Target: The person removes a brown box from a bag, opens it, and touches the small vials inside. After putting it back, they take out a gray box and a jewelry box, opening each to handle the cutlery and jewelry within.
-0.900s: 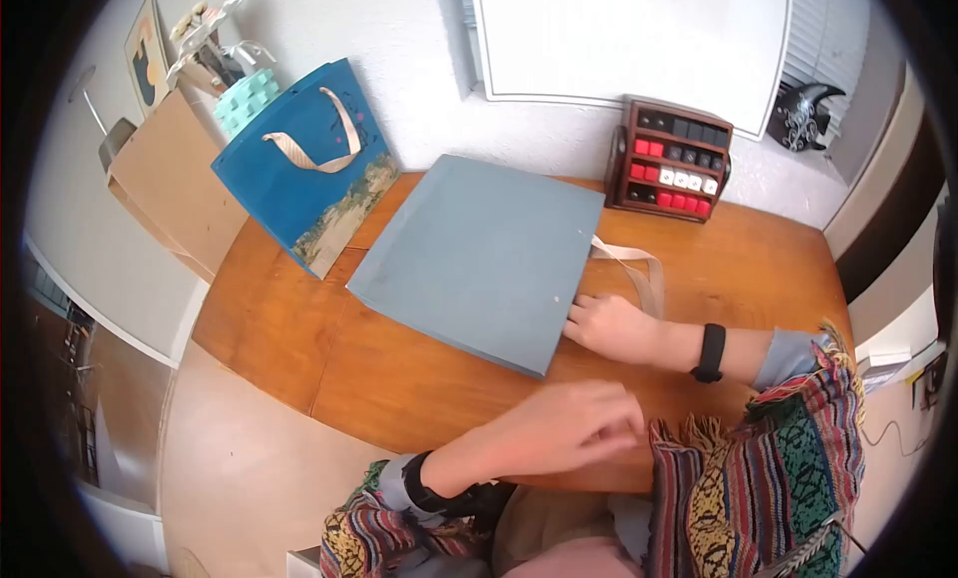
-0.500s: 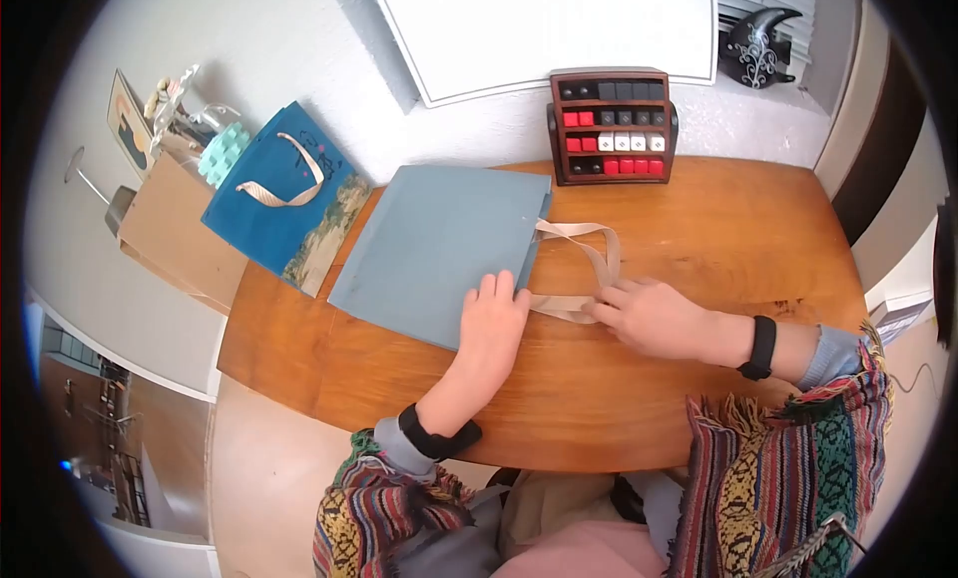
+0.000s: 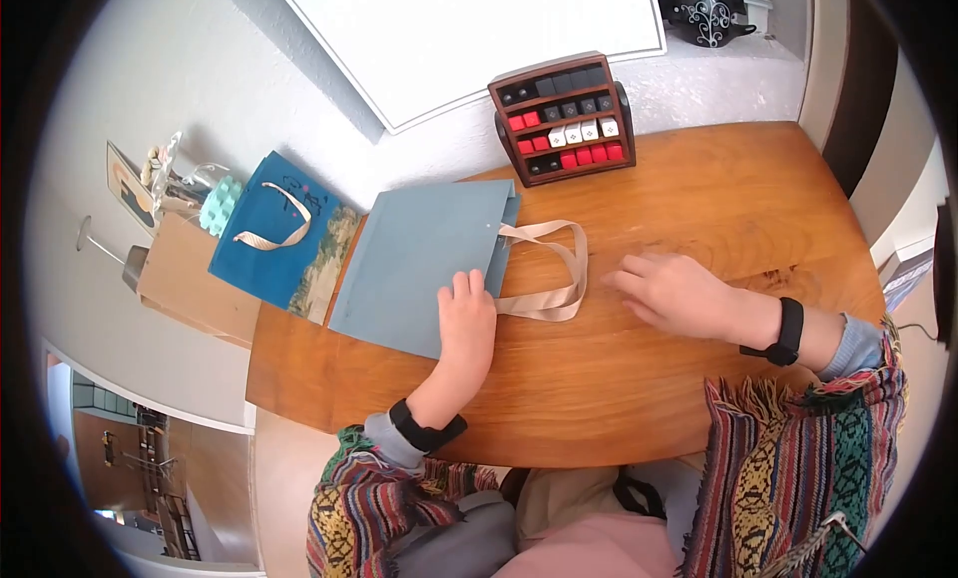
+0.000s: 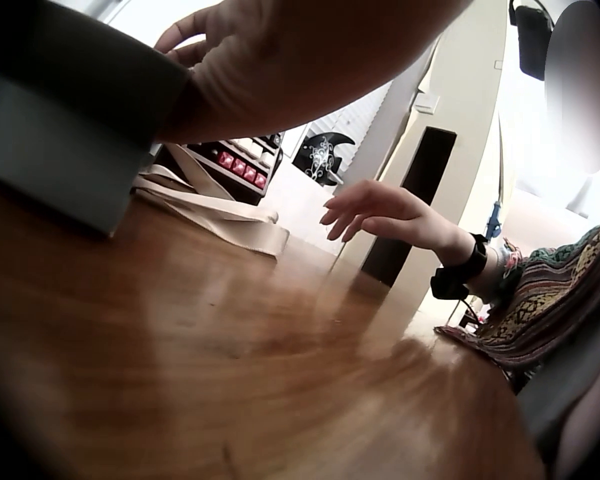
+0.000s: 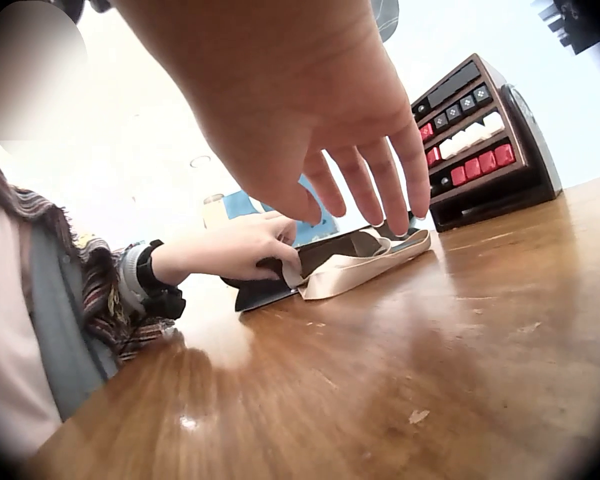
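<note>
A grey-blue paper bag [image 3: 414, 249] lies flat on the wooden table, its beige ribbon handles [image 3: 569, 294] spread to the right of its opening. My left hand [image 3: 466, 329] is over the bag's near right part; in the right wrist view the fingers of that hand [image 5: 250, 248] curl at the edge of the opening and grip it. To the right of the handles, my right hand [image 3: 679, 297] is held over the table, touching nothing. The right wrist view shows its fingers [image 5: 365, 180] extended and apart.
A blue bag [image 3: 269, 244] with a beige handle stands at the left, beside a cardboard box [image 3: 195, 279]. At the back, a wooden rack [image 3: 564, 119] holds red, white and black cubes. A white board [image 3: 479, 29] is behind it.
My left hand has come up onto the bag's edge. My right hand has let go of the ribbon handles and moved right. The handles now extend farther from the bag.
</note>
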`<state>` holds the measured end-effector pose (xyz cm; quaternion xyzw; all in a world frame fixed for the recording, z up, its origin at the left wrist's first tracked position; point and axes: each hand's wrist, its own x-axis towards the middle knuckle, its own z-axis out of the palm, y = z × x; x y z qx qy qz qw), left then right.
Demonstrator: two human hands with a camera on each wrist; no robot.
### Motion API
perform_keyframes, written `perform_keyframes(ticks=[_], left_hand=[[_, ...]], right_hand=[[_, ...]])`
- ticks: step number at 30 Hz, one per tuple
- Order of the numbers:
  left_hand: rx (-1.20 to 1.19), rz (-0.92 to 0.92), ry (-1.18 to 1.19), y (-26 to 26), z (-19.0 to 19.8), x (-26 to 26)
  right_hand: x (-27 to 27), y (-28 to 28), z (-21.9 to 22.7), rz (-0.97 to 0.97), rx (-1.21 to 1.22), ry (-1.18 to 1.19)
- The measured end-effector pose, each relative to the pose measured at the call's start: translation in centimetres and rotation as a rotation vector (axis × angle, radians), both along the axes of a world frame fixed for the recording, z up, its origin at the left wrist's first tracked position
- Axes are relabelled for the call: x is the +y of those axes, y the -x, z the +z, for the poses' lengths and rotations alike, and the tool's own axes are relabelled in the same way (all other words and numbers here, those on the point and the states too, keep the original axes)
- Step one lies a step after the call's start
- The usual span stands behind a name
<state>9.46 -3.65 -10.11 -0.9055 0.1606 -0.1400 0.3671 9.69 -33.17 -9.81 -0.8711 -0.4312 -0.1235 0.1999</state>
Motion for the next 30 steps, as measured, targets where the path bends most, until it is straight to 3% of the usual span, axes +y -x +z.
perform_keyframes(ticks=[5, 10, 13, 16, 18, 19, 22, 27, 30], left_hand=[[-0.101, 0.02, -0.063, -0.2, 0.8, -0.3], [-0.199, -0.098, 0.131, -1.1, 2.2, 0.8], [-0.134, -0.258, 0.451, -1.3, 4.9, 1.1], [-0.089, -0.219, 0.759, -1.1, 8.1, 1.5], [0.057, -0.151, 1.276, -0.6, 10.6, 1.6], [0.134, -0.11, 1.534, -0.2, 11.6, 1.6], [0.229, -0.184, 1.727, 0.7, 14.0, 1.6], [0.344, -0.243, 1.807, 3.6, 15.0, -1.2], [0.555, -0.234, 1.963, 5.8, 16.8, -1.7]], right_hand=[[-0.1, -0.1, -0.6, 0.006, 0.01, -0.016], [-0.3, 0.1, -0.7, 0.006, 0.072, 0.011], [-0.2, 0.0, -0.8, 0.029, 0.098, -0.034], [0.1, 0.4, 0.3, 0.045, 0.231, -0.053], [0.7, 0.5, 0.8, 0.059, 0.338, -0.081], [1.1, 0.5, 1.1, 0.064, 0.454, -0.131], [2.9, 0.3, 1.2, 0.094, 0.803, -0.339], [6.3, 0.1, 1.6, 0.069, 1.544, -0.809], [8.7, -0.2, 0.3, 0.032, 1.674, -0.928]])
